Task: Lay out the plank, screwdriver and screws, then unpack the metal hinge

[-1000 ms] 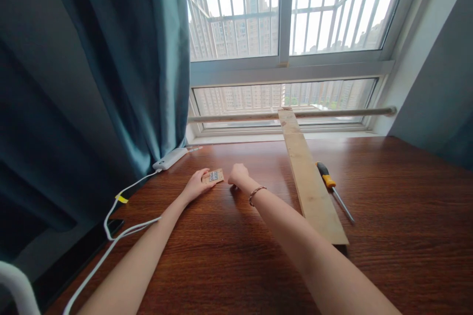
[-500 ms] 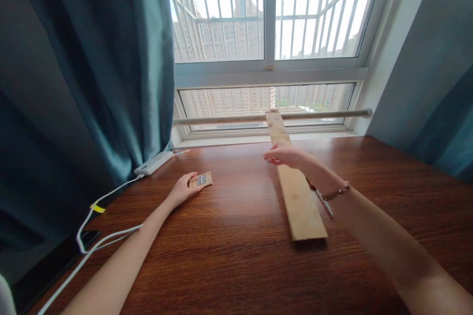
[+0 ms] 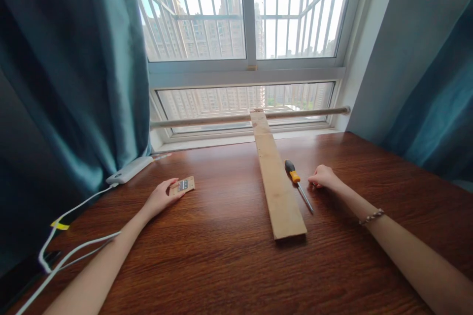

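At the left of the table my left hand (image 3: 161, 195) grips a small flat wooden block (image 3: 189, 184) by its edges; a dark and silver piece with several small parts sits on top of it. My right hand (image 3: 324, 177) rests low over the table on the right, its fingers curled together. Whatever those fingers may hold is too small to make out. Between the hands lies a long pale wooden board (image 3: 275, 177), running toward the window. A screwdriver (image 3: 295, 177) with a black and yellow handle lies just right of the board, near my right hand.
A white power strip (image 3: 129, 171) with a white cable (image 3: 70, 209) lies along the table's left side. Blue curtains (image 3: 111, 59) hang at the left. The board's far end reaches a horizontal rail (image 3: 207, 120) before the window. The brown tabletop (image 3: 221, 266) spans the foreground.
My right hand has moved from above the board to the right, past the screwdriver, and down near the table. The view has turned slightly right. My left hand keeps the block.
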`<action>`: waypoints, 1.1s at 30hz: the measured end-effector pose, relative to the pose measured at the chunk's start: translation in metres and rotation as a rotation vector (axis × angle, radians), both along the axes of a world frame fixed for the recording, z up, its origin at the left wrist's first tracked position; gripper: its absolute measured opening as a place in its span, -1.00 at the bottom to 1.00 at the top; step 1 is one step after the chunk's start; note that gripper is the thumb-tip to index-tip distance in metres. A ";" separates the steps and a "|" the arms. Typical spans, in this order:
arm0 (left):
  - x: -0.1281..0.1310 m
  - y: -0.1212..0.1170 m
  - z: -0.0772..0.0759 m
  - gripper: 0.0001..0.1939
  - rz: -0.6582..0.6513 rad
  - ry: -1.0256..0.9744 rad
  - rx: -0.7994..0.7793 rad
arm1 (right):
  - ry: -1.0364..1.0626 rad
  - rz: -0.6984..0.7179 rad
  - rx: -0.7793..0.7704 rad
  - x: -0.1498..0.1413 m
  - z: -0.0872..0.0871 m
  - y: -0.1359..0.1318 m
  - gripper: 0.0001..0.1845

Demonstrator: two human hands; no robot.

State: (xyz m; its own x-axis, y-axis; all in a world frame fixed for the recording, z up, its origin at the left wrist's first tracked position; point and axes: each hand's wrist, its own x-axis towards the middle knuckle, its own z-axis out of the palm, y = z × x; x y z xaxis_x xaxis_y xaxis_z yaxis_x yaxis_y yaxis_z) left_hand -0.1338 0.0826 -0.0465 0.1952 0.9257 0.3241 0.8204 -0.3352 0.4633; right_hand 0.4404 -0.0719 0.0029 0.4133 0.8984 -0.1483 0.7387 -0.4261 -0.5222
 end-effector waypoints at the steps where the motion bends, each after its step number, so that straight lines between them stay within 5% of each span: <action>1: 0.000 0.000 0.000 -0.29 0.004 0.003 -0.005 | -0.009 -0.002 -0.010 0.001 -0.003 0.001 -0.85; 11: -0.003 0.002 -0.002 -0.26 0.017 0.043 -0.018 | -0.242 -0.038 -0.017 0.017 -0.004 -0.004 -0.74; 24: 0.001 -0.003 0.004 -0.26 0.008 0.050 -0.049 | -0.286 -0.014 0.066 0.035 -0.019 -0.002 -0.65; 33: -0.002 0.002 -0.001 -0.25 -0.004 0.048 -0.033 | -0.386 0.068 0.224 -0.020 -0.011 -0.002 -0.56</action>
State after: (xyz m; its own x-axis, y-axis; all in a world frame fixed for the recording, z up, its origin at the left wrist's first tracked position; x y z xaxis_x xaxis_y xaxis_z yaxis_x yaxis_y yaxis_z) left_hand -0.1362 0.0849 -0.0474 0.2136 0.9349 0.2833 0.8404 -0.3238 0.4347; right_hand 0.4204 -0.0739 -0.0080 0.3388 0.9179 0.2064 0.9200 -0.2772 -0.2772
